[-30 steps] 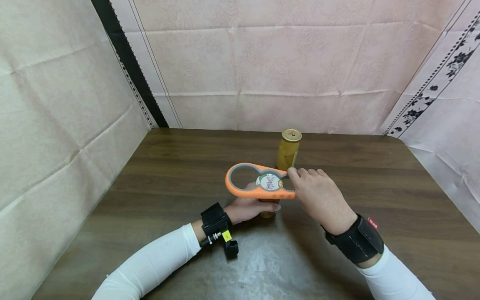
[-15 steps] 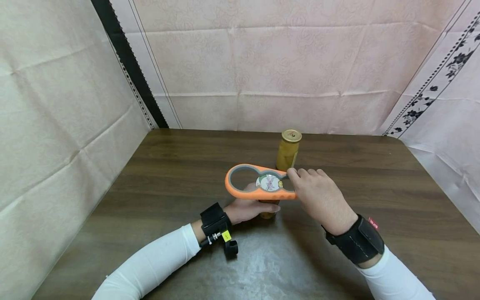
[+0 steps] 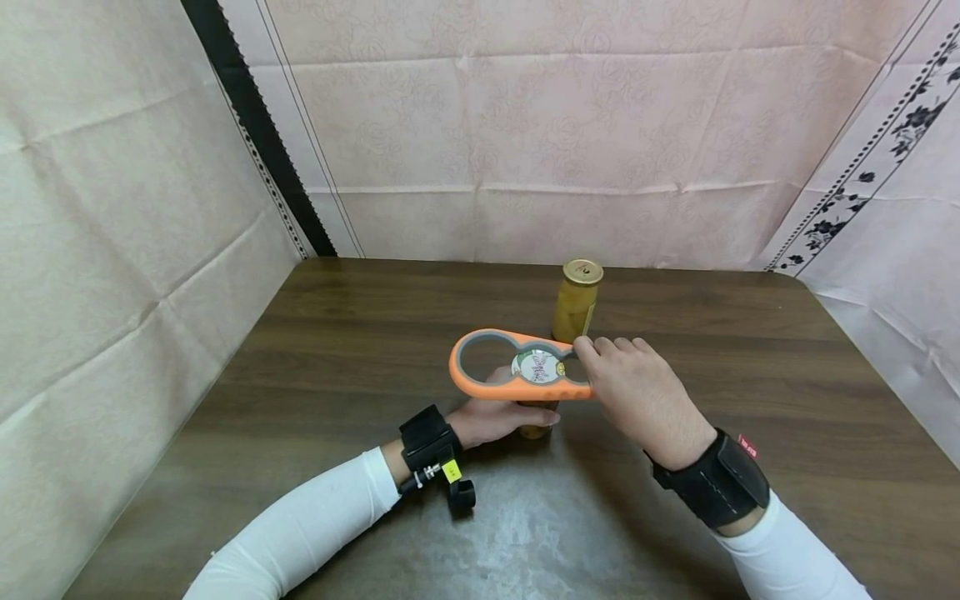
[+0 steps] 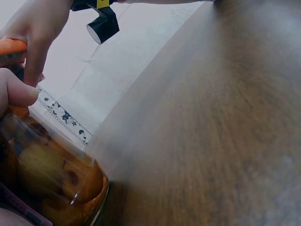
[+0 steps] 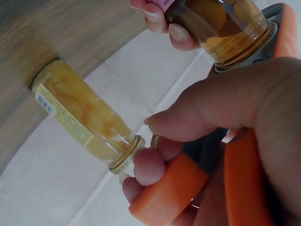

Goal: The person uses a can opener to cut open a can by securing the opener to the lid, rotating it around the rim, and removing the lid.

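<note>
Opener (image 3: 525, 390) lies across the lid of the near jar (image 4: 51, 174), just left of the right hand (image 3: 641, 396), which I see curled round its end. Below it I have the left hand (image 3: 495, 419) wrapped about the jar's body, thumb across the near side, fingers on the far side, while a second jar (image 3: 577, 302) stands upright beyond the right hand's fingertips.

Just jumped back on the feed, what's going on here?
A person's left grip holds an amber jar, while the right grip holds an orange-and-grey opener fitted around its lid. That lid is on. A yellow jar stands upright behind them on the table, also capped.
</note>
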Motion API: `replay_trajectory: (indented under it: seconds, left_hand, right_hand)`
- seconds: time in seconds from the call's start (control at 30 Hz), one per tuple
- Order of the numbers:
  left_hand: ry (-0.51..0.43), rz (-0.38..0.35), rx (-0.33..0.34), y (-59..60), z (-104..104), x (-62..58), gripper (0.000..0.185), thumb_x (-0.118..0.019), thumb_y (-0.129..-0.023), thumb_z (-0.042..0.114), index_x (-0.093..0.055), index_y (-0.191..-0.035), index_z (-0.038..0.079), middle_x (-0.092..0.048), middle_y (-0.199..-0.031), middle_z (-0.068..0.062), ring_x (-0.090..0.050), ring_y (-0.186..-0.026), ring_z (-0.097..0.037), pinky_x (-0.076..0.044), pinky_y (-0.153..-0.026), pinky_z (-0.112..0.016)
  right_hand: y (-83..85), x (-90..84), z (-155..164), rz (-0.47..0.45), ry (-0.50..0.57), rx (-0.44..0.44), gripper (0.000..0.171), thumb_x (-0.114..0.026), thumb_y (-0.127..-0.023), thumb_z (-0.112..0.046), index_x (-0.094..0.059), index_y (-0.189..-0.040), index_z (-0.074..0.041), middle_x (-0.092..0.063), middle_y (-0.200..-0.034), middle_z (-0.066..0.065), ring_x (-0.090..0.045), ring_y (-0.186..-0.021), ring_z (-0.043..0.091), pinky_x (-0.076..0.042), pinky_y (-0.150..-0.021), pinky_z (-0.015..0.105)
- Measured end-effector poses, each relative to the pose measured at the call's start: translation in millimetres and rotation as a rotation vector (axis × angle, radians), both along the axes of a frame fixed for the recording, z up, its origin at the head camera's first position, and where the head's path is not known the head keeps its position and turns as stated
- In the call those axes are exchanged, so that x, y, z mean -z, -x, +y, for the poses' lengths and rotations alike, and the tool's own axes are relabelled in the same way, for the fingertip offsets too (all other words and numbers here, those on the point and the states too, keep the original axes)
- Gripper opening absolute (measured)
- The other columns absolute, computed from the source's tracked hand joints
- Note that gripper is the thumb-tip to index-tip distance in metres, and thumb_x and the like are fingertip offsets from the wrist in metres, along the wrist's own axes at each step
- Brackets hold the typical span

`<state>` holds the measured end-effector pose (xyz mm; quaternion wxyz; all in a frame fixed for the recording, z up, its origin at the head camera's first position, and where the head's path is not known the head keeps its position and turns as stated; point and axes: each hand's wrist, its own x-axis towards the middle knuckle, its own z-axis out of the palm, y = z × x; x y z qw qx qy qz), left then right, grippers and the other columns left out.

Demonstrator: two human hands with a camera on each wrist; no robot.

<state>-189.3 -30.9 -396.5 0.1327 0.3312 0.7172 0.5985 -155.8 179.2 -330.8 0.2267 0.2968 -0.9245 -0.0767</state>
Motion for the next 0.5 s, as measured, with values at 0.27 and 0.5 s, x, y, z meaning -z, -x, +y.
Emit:
replay_trajectory:
  seconds: [0.27,0.5]
  left_hand:
    - [0.006,0.021,0.002,0.7,-0.3,0.9,0.06,-0.077,-0.085,0.0,-0.054,-0.14,0.006,-0.063,-0.132,-0.013,-0.055,-0.108,-0.005,-0.047,-0.097,-0.022]
    - [-0.003,0.012,0.007,0.8,0.5,1.3,0.065,-0.077,-0.084,-0.003,-0.05,-0.143,0.002,-0.063,-0.131,-0.015,-0.056,-0.108,-0.006,-0.047,-0.098,-0.022]
  right_hand:
    - [1.0,-0.3,1.1,-0.013,0.01,-0.011,0.053,-0.088,-0.069,0.0,-0.055,-0.109,-0.003,-0.064,-0.08,0.009,-0.06,-0.068,0.025,-0.052,-0.066,0.037]
    - [1.8,-0.1,1.6,-0.013,0.009,-0.02,0.053,-0.089,-0.069,-0.001,-0.055,-0.11,-0.003,-0.065,-0.082,0.009,-0.061,-0.068,0.024,-0.052,-0.066,0.036]
